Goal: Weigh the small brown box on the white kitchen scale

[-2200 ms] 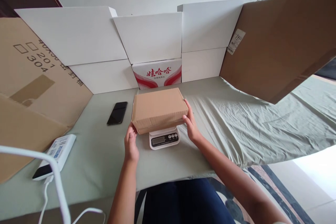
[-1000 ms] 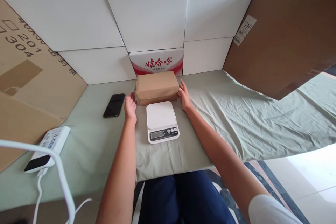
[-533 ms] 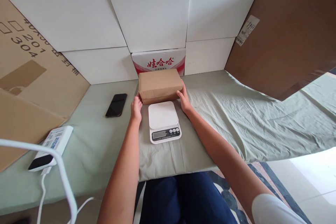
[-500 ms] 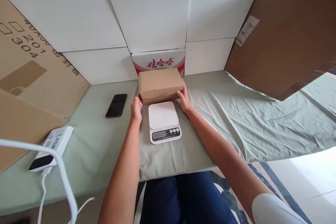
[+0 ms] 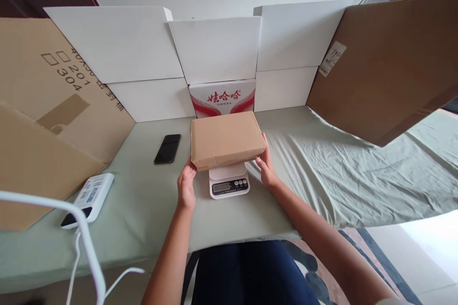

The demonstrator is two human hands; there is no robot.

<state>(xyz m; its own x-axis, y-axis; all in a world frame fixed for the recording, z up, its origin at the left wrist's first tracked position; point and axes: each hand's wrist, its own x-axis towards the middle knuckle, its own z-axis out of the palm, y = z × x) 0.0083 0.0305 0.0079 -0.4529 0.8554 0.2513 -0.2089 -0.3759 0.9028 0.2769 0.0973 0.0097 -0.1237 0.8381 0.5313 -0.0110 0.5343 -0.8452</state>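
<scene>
A brown cardboard box (image 5: pixel 227 138) is held between my two hands, over the rear part of a white kitchen scale (image 5: pixel 229 187). My left hand (image 5: pixel 186 186) grips the box at its near left corner. On the near right corner, my right hand (image 5: pixel 266 164) grips it with the thumb at the front face. Most of the scale's platform is hidden under the box; its display and buttons show at the front. Whether the box rests on the platform or hangs just above it, I cannot tell.
A black phone (image 5: pixel 167 148) lies left of the box. Further left are a white power strip (image 5: pixel 91 198) and a white cable (image 5: pixel 84 228). White boxes (image 5: pixel 218 50) line the back, with large cardboard panels (image 5: pixel 382 66) at both sides. A green cloth (image 5: pixel 358 176) covers the table.
Both hands have brought the cardboard box nearer to me, from behind the scale to over its platform. The camera view has tilted up a little.
</scene>
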